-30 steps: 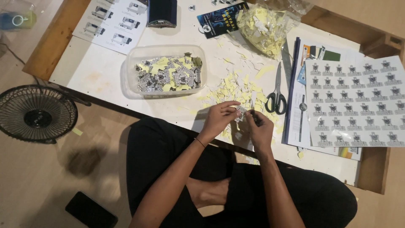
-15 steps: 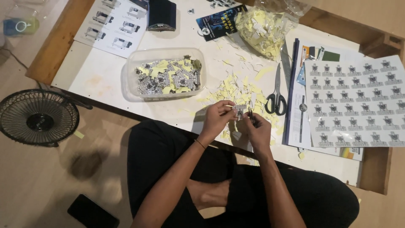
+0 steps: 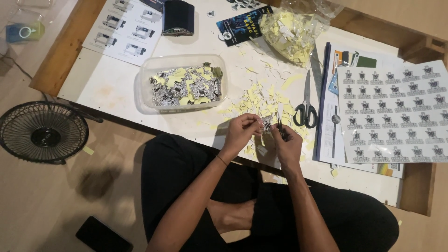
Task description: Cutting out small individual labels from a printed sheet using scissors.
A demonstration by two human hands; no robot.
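My left hand [image 3: 242, 130] and my right hand [image 3: 287, 142] meet over the near edge of a low white table [image 3: 107, 84]. Between their fingertips is a small black-and-white sticker piece [image 3: 267, 123]. The left hand pinches it. The right hand also grips a thin dark tool [image 3: 280, 127], perhaps tweezers, at the piece. Yellow paper scraps [image 3: 261, 100] lie scattered just beyond the hands. Black-handled scissors [image 3: 305, 105] rest to the right of them.
A clear plastic tub [image 3: 182, 86] of cut stickers and yellow bits sits left of the hands. A printed sticker sheet [image 3: 396, 112] lies right, a clear bag of yellow scraps [image 3: 291, 28] at the back. A small fan [image 3: 42, 133] and a dark phone [image 3: 102, 235] are on the floor.
Both hands stay together at the same spot, with small finger movements on the sticker piece. The view has shifted slightly.
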